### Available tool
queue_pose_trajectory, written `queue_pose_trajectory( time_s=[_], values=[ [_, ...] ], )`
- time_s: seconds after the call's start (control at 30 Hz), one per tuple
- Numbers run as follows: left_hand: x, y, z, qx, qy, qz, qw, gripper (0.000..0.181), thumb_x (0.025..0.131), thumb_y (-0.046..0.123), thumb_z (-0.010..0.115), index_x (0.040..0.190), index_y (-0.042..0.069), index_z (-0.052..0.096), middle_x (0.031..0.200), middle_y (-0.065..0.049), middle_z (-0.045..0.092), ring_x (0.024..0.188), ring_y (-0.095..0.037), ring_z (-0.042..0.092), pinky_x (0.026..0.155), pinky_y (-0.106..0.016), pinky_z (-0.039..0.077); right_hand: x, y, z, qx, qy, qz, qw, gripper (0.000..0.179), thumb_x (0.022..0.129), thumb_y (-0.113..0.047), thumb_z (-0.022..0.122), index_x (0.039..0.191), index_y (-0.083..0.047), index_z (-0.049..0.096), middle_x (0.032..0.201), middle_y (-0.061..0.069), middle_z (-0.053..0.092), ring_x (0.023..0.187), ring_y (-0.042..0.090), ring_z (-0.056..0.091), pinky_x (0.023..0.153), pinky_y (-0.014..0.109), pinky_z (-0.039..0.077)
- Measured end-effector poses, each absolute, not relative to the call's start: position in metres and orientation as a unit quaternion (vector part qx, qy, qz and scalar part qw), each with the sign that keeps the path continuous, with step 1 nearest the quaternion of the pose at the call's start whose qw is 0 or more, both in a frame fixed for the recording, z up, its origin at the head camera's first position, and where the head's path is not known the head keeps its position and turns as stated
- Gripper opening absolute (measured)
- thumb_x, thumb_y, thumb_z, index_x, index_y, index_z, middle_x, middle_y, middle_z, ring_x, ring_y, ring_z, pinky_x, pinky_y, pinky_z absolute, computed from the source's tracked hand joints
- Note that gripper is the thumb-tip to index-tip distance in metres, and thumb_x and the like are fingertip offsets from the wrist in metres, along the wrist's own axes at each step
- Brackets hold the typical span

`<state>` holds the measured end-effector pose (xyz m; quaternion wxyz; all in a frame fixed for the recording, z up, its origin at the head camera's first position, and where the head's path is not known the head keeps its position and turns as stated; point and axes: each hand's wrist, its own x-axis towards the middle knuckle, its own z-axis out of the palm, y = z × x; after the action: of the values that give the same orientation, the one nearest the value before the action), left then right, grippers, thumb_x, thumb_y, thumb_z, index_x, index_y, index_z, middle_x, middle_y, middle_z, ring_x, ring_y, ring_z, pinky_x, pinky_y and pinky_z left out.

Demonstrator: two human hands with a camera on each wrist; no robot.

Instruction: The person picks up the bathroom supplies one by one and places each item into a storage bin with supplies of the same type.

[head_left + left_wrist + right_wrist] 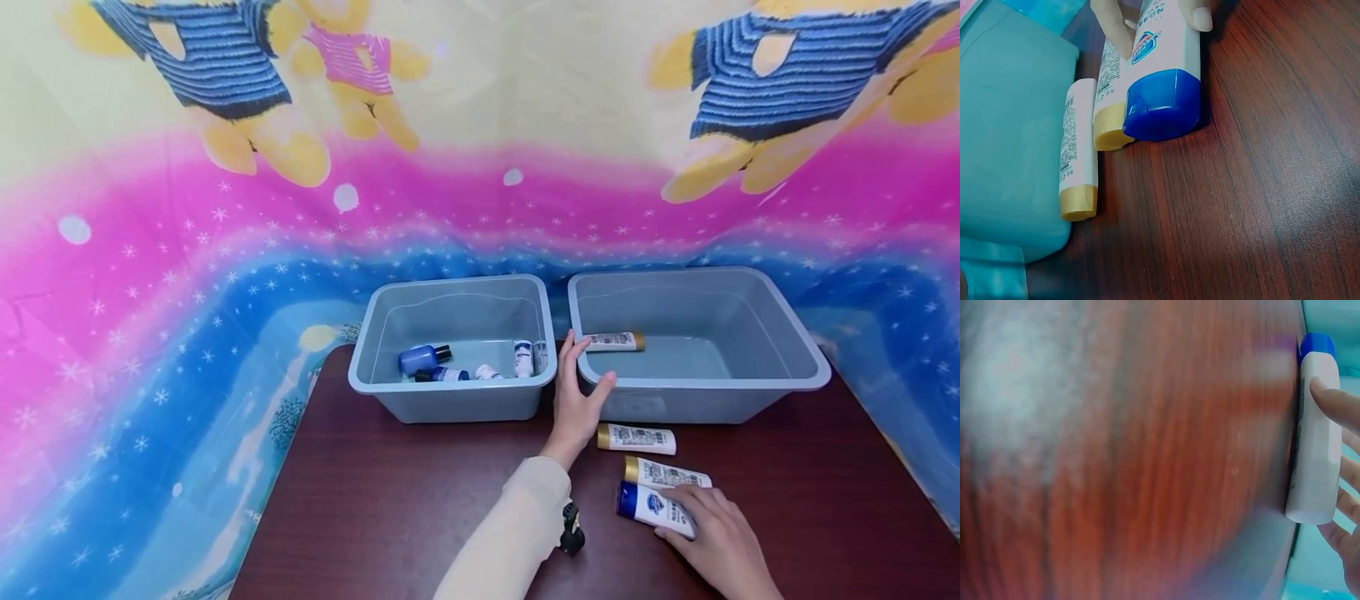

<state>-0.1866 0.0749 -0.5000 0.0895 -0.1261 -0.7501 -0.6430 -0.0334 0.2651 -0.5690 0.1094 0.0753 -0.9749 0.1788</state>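
My right hand holds a white bottle with a blue cap, thumb on one side and fingers on the other. In the right wrist view the thumb lies along the white bottle. Right beside it is a white tube with a gold cap, partly covered by the fingers. A second gold-capped tube lies closer to the right bin. My left hand touches the near left corner of the right grey bin, fingers extended and thumb spread, holding nothing.
Inside the right bin lies another gold-capped tube. The left grey bin contains several bottles, among them a blue one with a black cap. Both bins stand at the back of the dark wooden table, against a printed cloth.
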Motion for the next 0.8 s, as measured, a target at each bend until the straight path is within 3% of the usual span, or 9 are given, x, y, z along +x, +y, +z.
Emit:
queue_pose_trajectory(
  time_s=[0.4,0.67,0.8],
  values=[
    [-0.187,0.077,-0.502,-0.119,-0.741,-0.654,0.093,0.053,0.089,0.039,0.058,0.136,0.040,0.035,0.153,0.016,0.013,0.138,-0.008,0.015,0.106,-0.049,0.023,-0.028,0.263,-0.572,0.081,-0.975,0.181,0.101,0.059,0.059,-0.034,0.084,0.112,-0.016,0.065,0.106,0.002,0.063,0.094,0.024,0.056,0.077,0.047,0.039],
    [-0.171,0.072,-0.474,-0.125,-0.725,-0.670,0.098,0.050,0.091,0.021,0.058,0.137,0.026,0.039,0.154,0.001,0.017,0.139,-0.017,0.017,0.105,-0.053,0.022,-0.029,0.263,-0.574,0.078,-0.973,0.195,0.099,0.059,0.059,-0.032,0.084,0.112,-0.014,0.065,0.106,0.005,0.063,0.095,0.027,0.058,0.079,0.049,0.041],
    [-0.179,0.075,-0.487,-0.120,-0.732,-0.664,0.096,0.051,0.091,0.027,0.058,0.137,0.031,0.038,0.154,0.007,0.016,0.139,-0.015,0.016,0.105,-0.053,0.023,-0.028,0.263,-0.575,0.085,-0.970,0.199,0.109,0.059,0.057,-0.031,0.085,0.111,-0.014,0.065,0.105,0.004,0.062,0.095,0.026,0.059,0.079,0.048,0.042]
  ],
)
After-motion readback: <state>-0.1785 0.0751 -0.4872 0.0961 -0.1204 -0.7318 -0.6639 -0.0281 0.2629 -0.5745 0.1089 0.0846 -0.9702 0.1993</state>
